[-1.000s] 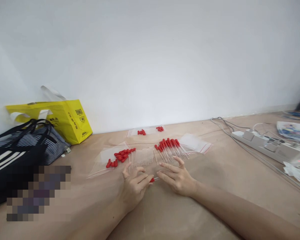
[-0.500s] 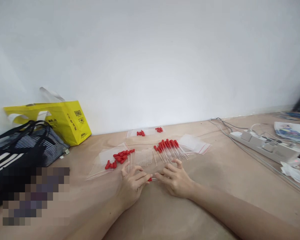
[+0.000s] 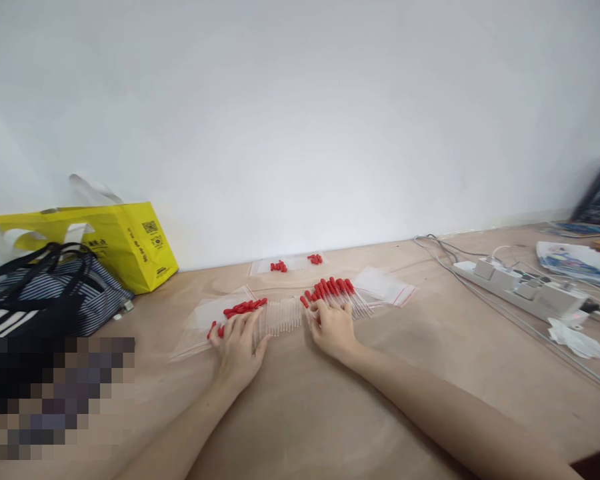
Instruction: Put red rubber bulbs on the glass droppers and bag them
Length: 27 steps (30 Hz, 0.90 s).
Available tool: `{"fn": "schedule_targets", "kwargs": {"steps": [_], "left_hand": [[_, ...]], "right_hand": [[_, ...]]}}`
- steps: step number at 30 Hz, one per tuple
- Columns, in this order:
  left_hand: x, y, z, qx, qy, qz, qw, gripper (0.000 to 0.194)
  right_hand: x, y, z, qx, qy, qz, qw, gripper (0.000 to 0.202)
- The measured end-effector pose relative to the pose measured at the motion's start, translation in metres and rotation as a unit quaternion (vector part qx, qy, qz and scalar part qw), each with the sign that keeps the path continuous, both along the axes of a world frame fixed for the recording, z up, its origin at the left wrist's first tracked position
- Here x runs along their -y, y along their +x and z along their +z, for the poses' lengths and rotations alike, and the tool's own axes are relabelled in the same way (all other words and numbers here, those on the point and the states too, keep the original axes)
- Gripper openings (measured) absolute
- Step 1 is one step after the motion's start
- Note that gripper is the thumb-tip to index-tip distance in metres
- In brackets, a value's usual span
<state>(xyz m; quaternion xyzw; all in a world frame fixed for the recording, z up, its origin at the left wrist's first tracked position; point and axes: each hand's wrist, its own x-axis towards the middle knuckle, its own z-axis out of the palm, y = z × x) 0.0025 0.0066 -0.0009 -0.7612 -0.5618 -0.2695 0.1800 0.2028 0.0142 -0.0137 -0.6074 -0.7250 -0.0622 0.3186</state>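
My left hand (image 3: pixel 239 343) lies low over the clear bag at left, thumb apart and fingers spread at the loose red rubber bulbs (image 3: pixel 244 307). Whether a fingertip touches a bulb is hard to make out. With bent fingers, my right hand (image 3: pixel 334 328) is at the near left end of a row of red-bulbed droppers (image 3: pixel 337 287). A dropper (image 3: pixel 304 302) at that end has its bulb showing, while its tube is partly hidden by my fingers. Between my hands lies a row of clear thin tubes (image 3: pixel 284 315) without bulbs.
Farther back rests another clear bag (image 3: pixel 297 265) with small red bulbs. A clear zip bag (image 3: pixel 387 287) is right of the droppers. The white power strip (image 3: pixel 520 283) and cables stand at right, near crumpled tissue (image 3: pixel 577 339). A yellow bag (image 3: pixel 147 250) and striped bag (image 3: pixel 100 293) occupy the left.
My hands have parted from the red-bulbed dropper between them. The left moved left to the loose bulbs; the right moved up to the dropper row, where another bulb now shows at its left end.
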Motion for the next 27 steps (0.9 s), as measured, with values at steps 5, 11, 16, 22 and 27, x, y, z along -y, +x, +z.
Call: {"fn": "schedule_targets", "kwargs": {"steps": [5,11,16,22,27], "left_hand": [[-0.01,-0.016,0.003,-0.001,-0.001,0.069,0.998,0.028],[-0.014,-0.019,0.005,-0.001,-0.013,0.126,0.992,0.019],[-0.018,-0.023,0.003,-0.02,0.009,0.146,0.989,0.013],[-0.027,-0.024,0.0,-0.069,0.041,0.149,0.986,0.018],[-0.033,-0.017,0.001,-0.088,0.058,0.113,0.988,0.02]], "right_hand": [[-0.026,-0.013,0.009,0.021,-0.1,-0.074,0.992,0.015],[-0.035,-0.017,0.01,0.017,-0.114,-0.07,0.991,0.016],[-0.033,-0.018,0.012,0.013,-0.108,-0.068,0.992,0.021],[-0.033,-0.025,0.021,0.031,-0.164,-0.089,0.982,0.027],[-0.038,-0.029,0.025,0.029,-0.194,-0.101,0.975,0.023]]}}
